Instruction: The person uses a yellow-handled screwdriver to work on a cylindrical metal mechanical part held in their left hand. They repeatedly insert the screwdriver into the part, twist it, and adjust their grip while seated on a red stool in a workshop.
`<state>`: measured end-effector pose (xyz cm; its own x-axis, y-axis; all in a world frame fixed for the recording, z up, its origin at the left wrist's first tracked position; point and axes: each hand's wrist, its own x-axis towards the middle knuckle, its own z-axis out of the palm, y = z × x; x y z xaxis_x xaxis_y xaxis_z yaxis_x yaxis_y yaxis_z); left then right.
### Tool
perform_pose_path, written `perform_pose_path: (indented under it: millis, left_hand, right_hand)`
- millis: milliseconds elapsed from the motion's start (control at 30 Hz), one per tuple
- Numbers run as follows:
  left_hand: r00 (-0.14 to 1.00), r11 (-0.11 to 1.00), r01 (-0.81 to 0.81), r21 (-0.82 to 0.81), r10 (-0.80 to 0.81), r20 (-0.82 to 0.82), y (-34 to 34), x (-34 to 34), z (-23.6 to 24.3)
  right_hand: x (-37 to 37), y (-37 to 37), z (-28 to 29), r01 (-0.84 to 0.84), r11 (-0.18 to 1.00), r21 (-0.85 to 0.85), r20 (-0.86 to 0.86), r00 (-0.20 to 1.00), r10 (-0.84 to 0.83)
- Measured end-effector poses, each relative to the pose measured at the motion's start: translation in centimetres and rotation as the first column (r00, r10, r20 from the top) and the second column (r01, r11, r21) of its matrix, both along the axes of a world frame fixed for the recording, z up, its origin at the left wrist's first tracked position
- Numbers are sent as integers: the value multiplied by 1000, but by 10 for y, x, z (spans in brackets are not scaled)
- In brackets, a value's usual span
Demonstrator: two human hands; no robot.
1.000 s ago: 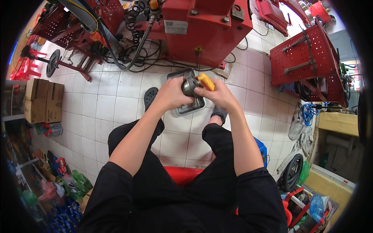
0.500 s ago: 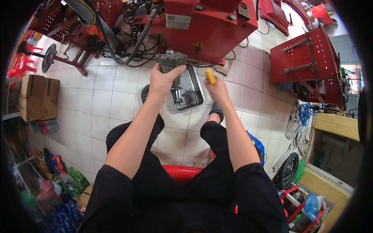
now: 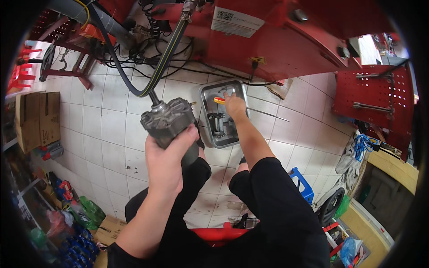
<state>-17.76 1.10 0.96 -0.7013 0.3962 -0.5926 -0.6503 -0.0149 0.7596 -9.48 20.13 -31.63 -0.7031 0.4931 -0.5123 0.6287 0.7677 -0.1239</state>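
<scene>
A large red machine of flat painted steel, with bolt heads along its side, stands past the upper edge of the shallow metal tray, which sits on glossy pale floor tiles. The tray is a thin-walled rectangle with rounded corners and a rolled rim, stiff and likely light for its size. Off its left edge, raised above the floor, is the metal housing, and the left hand is wrapped around its body just under the wider head, thumb along the right side. The housing should prove dense, rigid and top-heavy, and perhaps slick if oily; the round barrel below the flange looks the best place to take hold, with the palm beneath the overhang. Its head is dull grey, ribbed and angular like a casting, a slim stub rising from the middle, while the barrel is darker and smoother. Over the tray's right half, the right hand has its fingers closed on a screwdriver, light and easy to grip by its smooth yellow-orange handle; the thin rod reaching beyond the tray's right edge is probably its shaft, though the hand hides the join. Smallest are the metal parts toward the tray's lower left corner, dark, shiny and hard-edged.
</scene>
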Motion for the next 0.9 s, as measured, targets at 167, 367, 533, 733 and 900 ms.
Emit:
perform_pose_path:
  millis: [167, 367, 533, 733, 900]
  left_hand:
    - [988, 991, 113, -67, -119, -97, 2, -11, -13]
    - [951, 953, 284, -108, -294, -91, 10, -19, -25]
    - [928, 928, 364, -85, -369, -55, 11, -12, -27]
    - [881, 892, 448, -63, -453, -140, 17, 5, -2]
    - [879, 902, 428, 61, -400, -259, 24, 35, 13]
  right_hand:
    - [-32, -5, -37, -31, 999, -12, 7, 999, 31]
    - [-53, 4, -54, -4, 1000, -18, 22, 1000, 5]
    - [-57, 7, -57, -10, 1000, -11, 14, 1000, 10]
    - [-33, 6, 3, -23, 997, -75, -85, 996, 17]
    - [-7, 27, 104, 281, 927, -249, -427, 827, -365]
